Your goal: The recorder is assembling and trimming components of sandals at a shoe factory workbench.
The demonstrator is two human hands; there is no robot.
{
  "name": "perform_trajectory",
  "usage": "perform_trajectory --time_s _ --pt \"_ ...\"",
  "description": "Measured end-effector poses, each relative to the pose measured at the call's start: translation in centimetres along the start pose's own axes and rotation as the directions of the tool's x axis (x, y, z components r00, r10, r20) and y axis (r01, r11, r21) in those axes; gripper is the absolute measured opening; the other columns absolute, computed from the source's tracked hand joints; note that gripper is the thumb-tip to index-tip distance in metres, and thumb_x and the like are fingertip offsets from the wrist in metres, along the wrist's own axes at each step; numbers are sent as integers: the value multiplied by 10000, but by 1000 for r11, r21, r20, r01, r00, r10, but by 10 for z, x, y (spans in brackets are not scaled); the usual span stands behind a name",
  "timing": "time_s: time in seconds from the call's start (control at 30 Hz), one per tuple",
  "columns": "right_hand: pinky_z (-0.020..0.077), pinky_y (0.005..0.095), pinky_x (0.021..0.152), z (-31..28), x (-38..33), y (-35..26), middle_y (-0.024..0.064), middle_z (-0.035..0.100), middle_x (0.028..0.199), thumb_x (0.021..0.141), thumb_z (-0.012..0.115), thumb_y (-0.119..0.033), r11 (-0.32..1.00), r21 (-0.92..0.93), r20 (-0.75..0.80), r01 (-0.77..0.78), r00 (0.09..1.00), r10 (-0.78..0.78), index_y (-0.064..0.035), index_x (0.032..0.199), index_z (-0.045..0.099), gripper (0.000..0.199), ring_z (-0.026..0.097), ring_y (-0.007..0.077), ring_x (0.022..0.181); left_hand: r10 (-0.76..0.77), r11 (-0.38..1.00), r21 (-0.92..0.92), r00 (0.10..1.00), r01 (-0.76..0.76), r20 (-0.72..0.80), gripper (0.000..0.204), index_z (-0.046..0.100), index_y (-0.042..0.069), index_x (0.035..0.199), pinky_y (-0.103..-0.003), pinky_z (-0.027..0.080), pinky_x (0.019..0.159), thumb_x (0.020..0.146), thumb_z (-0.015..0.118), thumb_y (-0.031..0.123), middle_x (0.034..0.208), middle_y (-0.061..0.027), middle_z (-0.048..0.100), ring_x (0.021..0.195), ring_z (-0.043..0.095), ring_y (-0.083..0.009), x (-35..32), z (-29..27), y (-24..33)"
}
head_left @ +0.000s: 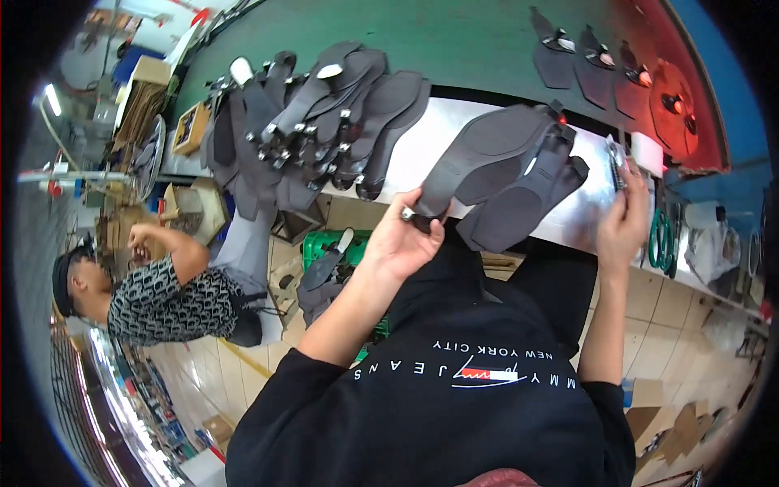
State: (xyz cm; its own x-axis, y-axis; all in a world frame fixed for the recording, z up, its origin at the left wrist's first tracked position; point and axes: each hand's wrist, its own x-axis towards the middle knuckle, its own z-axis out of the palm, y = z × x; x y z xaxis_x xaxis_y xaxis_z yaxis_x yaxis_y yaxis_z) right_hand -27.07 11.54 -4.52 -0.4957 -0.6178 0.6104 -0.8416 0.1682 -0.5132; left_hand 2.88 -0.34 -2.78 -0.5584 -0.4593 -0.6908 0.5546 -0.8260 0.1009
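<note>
My left hand (403,237) is closed on the narrow end of a dark grey shoe insole (479,154), near a small shiny buckle-like piece. The insole's broad end reaches away to the right over the metal table edge. Under and beside it lie more dark insoles (519,203) with black straps. My right hand (626,217) is raised at the right of the table, fingers closed round a small, partly shiny object (618,166) whose kind I cannot make out. A white block (647,154) stands just beyond those fingers.
A heap of dark insoles with straps (324,122) lies at the left of the green conveyor belt (471,49). Strapped soles (596,73) sit on the belt near a red-lit opening. Green-handled scissors (661,239) are at right. A co-worker (162,292) is at left, above a green crate (320,243).
</note>
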Motion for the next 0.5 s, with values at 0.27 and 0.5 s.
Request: perform_trajectory --time_s 0.27,0.5 --pt "441 215 593 -2 -42 -120 12 584 652 922 524 -4 382 446 871 -810 490 21 -62 1430 454 515 524 60 596 -31 996 84 996 24 82 170 643 136 1022 -226 442 514 917 616 268 959 -21 683 854 635 -149 9 19 -29" --pt "420 207 570 18 -64 -111 6 558 667 944 555 -26 507 529 756 -681 650 84 10 1380 488 443 513 59 612 35 984 173 996 -48 77 165 586 135 986 -225 326 410 924 613 285 829 -11 641 677 594 -95 12 16 -41"
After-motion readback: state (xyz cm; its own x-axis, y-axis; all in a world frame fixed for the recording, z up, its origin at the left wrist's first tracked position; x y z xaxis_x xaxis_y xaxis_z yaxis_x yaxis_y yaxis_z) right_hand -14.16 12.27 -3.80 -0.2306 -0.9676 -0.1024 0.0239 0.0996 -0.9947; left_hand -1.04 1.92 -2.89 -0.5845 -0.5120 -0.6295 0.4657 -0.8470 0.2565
